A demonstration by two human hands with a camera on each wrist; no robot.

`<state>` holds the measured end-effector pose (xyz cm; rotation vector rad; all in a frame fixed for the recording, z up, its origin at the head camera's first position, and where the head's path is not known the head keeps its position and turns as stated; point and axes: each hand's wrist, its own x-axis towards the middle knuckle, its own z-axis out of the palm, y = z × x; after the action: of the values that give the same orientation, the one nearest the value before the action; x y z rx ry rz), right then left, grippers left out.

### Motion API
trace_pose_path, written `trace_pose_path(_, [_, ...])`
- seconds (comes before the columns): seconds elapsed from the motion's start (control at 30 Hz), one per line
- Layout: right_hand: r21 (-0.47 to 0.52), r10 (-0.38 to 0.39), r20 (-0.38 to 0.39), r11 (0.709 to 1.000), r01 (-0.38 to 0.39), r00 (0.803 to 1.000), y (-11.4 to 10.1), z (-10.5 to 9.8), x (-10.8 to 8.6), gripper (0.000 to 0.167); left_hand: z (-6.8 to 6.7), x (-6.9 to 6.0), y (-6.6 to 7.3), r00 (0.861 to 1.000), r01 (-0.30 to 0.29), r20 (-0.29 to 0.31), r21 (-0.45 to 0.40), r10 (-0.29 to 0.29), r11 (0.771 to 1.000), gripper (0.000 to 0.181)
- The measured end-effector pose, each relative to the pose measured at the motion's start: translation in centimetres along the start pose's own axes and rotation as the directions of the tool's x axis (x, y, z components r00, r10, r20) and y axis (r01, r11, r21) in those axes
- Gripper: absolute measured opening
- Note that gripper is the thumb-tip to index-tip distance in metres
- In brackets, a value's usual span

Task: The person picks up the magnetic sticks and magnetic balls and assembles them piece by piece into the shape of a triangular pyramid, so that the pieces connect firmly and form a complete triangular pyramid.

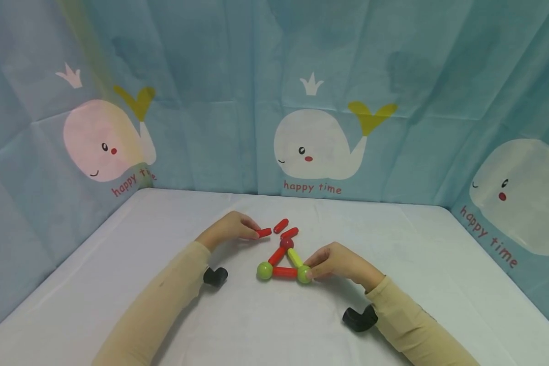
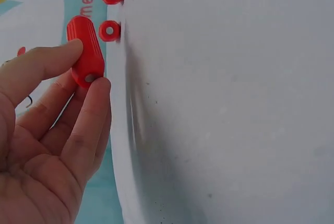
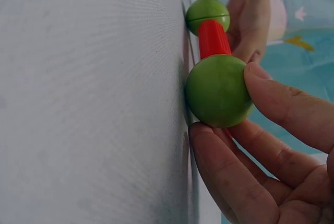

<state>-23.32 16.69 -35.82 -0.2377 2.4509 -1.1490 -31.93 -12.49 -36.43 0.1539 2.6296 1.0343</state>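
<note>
My left hand (image 1: 231, 227) pinches a short red rod (image 2: 86, 51) between thumb and fingertips; a greyish disc shows in the rod's end. Ahead of me lies a triangle of balls and rods. Its corners are a dark red ball (image 1: 286, 244), a green ball (image 1: 265, 271) at left and another green ball (image 3: 218, 91) at right. Red rods form the left side (image 1: 276, 255) and the near side (image 1: 284, 272); a yellow-green rod (image 1: 295, 257) forms the right side. My right hand (image 1: 338, 264) holds the right green ball by thumb and fingers. A sliver of red shows behind that ball.
Two more red rods, one farther back (image 1: 281, 225) and one close to the dark red ball (image 1: 290, 233), lie on the white tabletop (image 1: 238, 325). Blue whale-print cloth (image 1: 201, 147) stands around the table. Black curved pieces (image 1: 360, 319) sit at both wrists.
</note>
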Motion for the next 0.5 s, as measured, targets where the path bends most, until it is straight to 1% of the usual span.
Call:
trace_pose_path(0.03, [0.000,0.001,-0.001,1.000,-0.001,1.000,0.0,0.0,0.0,0.025,0.0,-0.3,0.0,1.000,-0.011,0.007,-0.015,0.011,1.000,0.024])
trace_pose_path(0.13, [-0.005,0.006,-0.003,1.000,-0.006,1.000,0.0,0.0,0.1,0.025,0.1,-1.0,0.0,1.000,-0.016,0.023,-0.065,0.017,0.998,0.023])
trace_pose_path(0.27, [-0.009,0.002,-0.001,1.000,-0.002,1.000,0.0,0.0,0.1,0.026,0.4,-1.7,0.1,1.000,-0.020,0.017,-0.111,0.022,0.994,0.022])
trace_pose_path(0.5, [-0.004,-0.001,0.001,1.000,0.001,1.000,0.0,0.0,0.1,0.026,1.1,-3.0,0.4,0.999,-0.037,-0.003,-0.164,0.037,0.986,0.024])
